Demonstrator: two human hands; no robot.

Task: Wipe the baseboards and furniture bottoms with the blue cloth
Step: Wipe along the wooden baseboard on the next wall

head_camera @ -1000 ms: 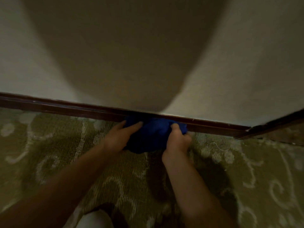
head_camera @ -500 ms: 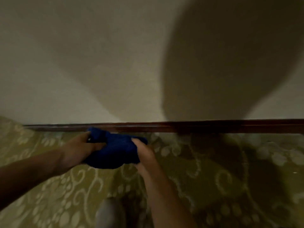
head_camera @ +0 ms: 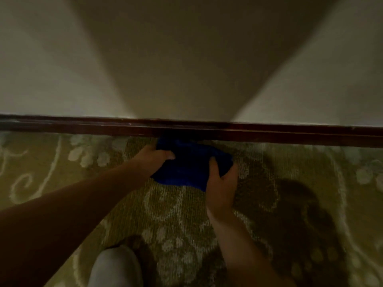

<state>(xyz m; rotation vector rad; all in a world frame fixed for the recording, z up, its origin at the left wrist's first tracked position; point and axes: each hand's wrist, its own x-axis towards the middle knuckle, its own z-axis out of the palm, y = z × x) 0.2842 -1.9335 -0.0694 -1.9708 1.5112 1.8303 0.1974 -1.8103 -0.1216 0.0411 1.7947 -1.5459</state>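
Your left hand point(head_camera: 154, 159) and right hand point(head_camera: 222, 180) both grasp the bunched, soft blue cloth point(head_camera: 187, 164), pressed against the dark wooden baseboard point(head_camera: 290, 132) above patterned green carpet point(head_camera: 290, 183). It looks light and floppy; keep 2 hands gripping its ends.

Green patterned carpet point(head_camera: 290, 204), pale wall point(head_camera: 51, 69), grey knee point(head_camera: 116, 268) below.

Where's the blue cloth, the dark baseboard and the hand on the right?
blue cloth point(head_camera: 186, 166): head view, middle of the bunched fabric between the hands.
baseboard point(head_camera: 290, 132): head view, bare dark wood right of the cloth.
right hand point(head_camera: 222, 183): head view, back of the hand.
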